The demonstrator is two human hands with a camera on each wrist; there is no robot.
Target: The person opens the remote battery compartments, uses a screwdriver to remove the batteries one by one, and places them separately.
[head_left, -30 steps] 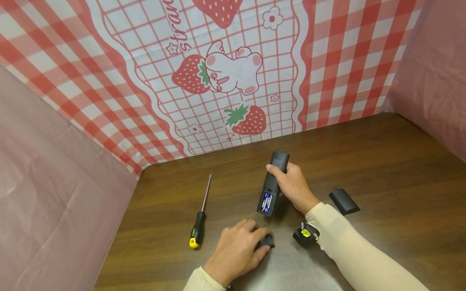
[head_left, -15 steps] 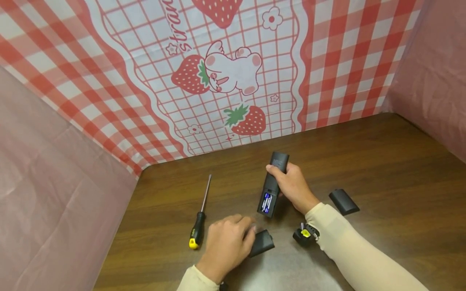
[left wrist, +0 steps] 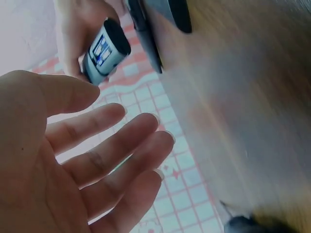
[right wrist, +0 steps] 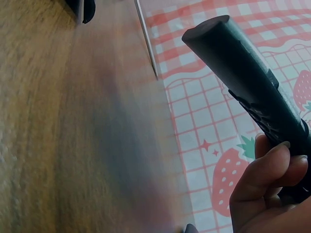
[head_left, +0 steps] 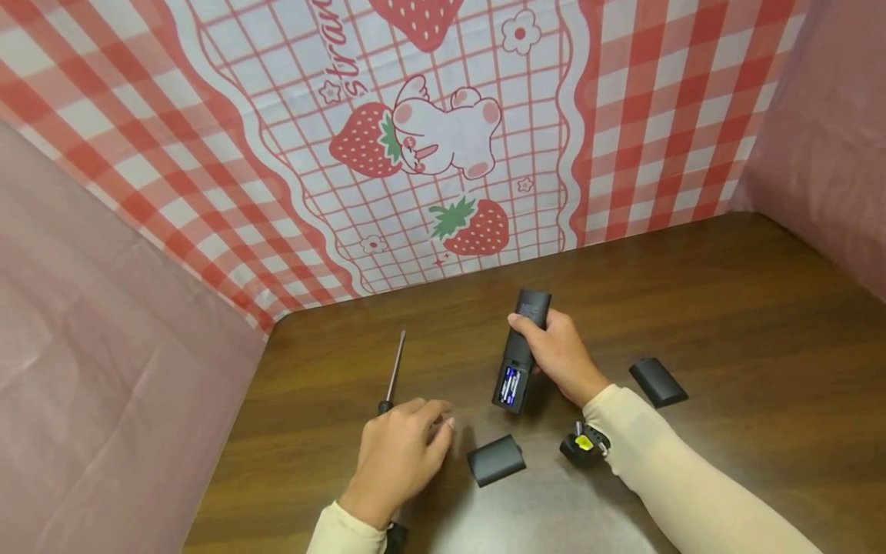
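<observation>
Here, right hand (head_left: 562, 360) clamped round black remote (head_left: 524, 339), blue-labelled batteries (head_left: 508, 385) exposed, print unreadable; left hand (head_left: 400, 455) slack-fingered, empty.

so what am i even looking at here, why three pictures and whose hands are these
There is no machine here: a person works with two bare hands and wears three cameras. The big picture comes from a camera on the head, looking down at a brown table. The other two come from cameras strapped to each wrist, so they show the same scene from very close.

The right hand grips a black remote control with its back open, so the batteries show. The right wrist view shows that remote from below. The left hand holds nothing; its fingers are relaxed, as the left wrist view shows, and it is over the handle of a screwdriver.

On the table lie two black covers, one near the left hand and one to the right.
</observation>
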